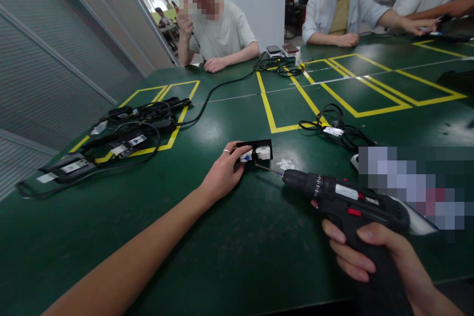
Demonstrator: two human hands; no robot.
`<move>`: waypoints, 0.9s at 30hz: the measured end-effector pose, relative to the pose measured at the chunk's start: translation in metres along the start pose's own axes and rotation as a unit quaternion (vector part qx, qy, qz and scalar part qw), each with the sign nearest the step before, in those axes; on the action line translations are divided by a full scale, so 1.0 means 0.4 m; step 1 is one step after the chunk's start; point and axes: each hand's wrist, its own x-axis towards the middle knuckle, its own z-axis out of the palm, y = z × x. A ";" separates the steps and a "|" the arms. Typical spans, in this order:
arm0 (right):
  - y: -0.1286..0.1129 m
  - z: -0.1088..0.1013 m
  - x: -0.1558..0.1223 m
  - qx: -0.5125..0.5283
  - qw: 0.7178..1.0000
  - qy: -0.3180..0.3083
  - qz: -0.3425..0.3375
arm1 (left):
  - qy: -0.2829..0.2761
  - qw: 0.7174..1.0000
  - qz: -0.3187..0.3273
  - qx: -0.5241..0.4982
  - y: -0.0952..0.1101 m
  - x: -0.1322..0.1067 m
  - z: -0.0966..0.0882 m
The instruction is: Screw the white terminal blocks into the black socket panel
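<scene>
At the far left of the green bench [259, 247], black parts with tangled cables [128, 144] lie across a yellow-taped outline, well apart from the work; that side is best left undisturbed while the bit is in play.

Further right, near the middle, the left hand [224, 170] is narrowed, fingers and thumb gripping the left end of a small black housing [261, 143] that rests on the bench with white inserts [263, 153] showing inside. This hold seems sound, though the fingertips are near the tool; firm pressure down onto the bench, with fingers held off the bit's line, should stop the piece from skidding.

Just right of that hand, the tip of the long bit [269, 169] is at the housing's near edge; whether it touches, I cannot tell. It lies at a low slant, so I would seat it squarely and in line with its target before squeezing the trigger, then use short bursts, since a slanted bit may slip.

Beyond the bit are some pale bits [287, 164], too blurred to identify. The power drill [344, 202] follows, its handle wrapped by the right hand [405, 254]; a level, relaxed wrist should help steady its long nose. A coiled cable [335, 131] sits behind it.
</scene>
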 end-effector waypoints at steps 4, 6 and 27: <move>-0.003 0.003 0.002 0.005 1.000 0.002 0.008 | 0.000 1.000 -0.002 0.004 0.002 0.000 -0.001; -0.004 0.004 0.003 0.005 1.000 -0.002 0.009 | 0.001 1.000 0.003 0.002 0.003 0.000 -0.002; -0.001 0.001 -0.001 0.010 1.000 0.001 0.008 | -0.004 1.000 -0.001 0.004 0.001 0.001 -0.002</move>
